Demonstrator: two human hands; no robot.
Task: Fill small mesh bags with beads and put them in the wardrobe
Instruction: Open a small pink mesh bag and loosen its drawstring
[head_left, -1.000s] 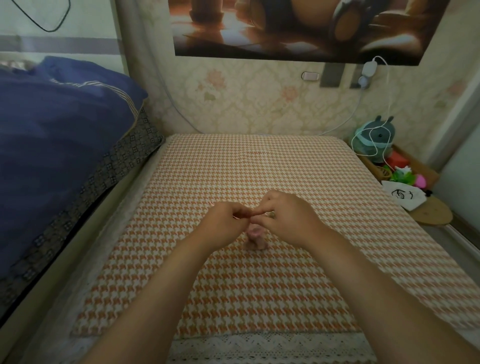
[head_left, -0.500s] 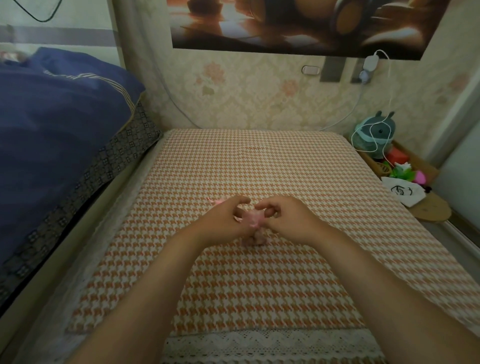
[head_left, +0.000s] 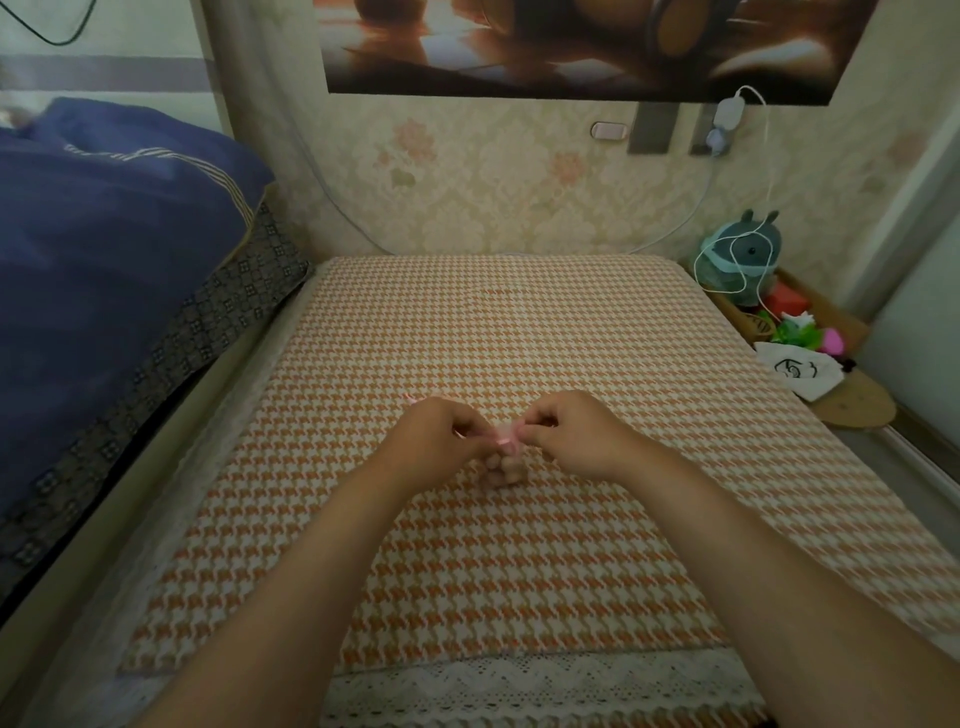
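Left hand (head_left: 434, 444): I have its grip pinched on the pink drawstring at the mouth of the mesh bag (head_left: 505, 453).
Right hand (head_left: 574, 436): its grip is pinched on the other side of that string.
Bag position: held between my hands, just above the houndstooth cloth (head_left: 519, 332) on the tabletop.
Done: the lumpy lower part suggests beads are inside, I judge.
Left: finish cinching, then carry it to the wardrobe, which I cannot see.
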